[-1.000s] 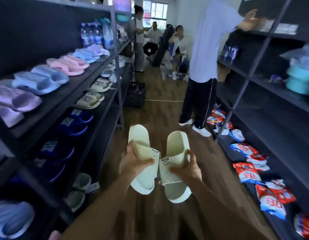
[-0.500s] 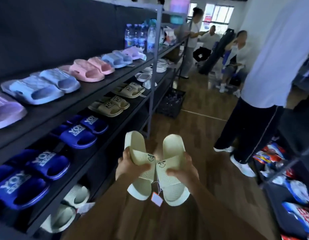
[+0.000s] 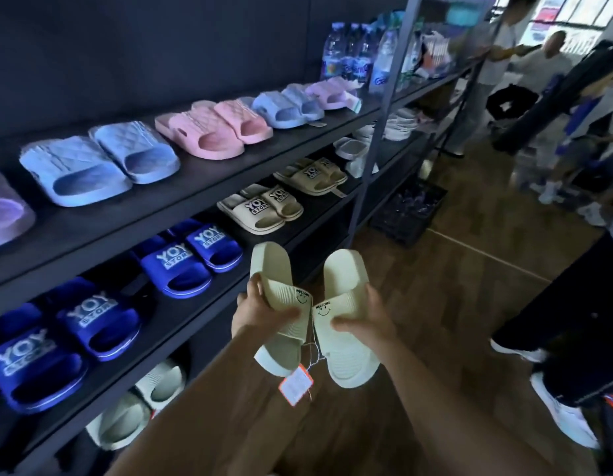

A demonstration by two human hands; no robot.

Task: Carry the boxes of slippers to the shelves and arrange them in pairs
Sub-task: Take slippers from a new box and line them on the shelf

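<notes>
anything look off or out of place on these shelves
Mostly tidy: the pairs sit side by side. One beige pair on the middle shelf looks mismatched, one slipper paler than the other, though light may cause that. Water bottles stand beside the slippers on the top shelf.

Head-worn wide-angle view, forward and downward, shelving [image 3: 195,190] close at left.

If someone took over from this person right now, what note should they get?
Left hand grips the left cream slipper by its strap; right hand grips the right cream slipper the same way. A price tag dangles between them.
Done: pastel pairs on the top shelf, blue pairs and beige pairs on the middle shelf, a cream pair lowest.
Left: shelve this pair side by side, probably beside the cream pair.
</notes>
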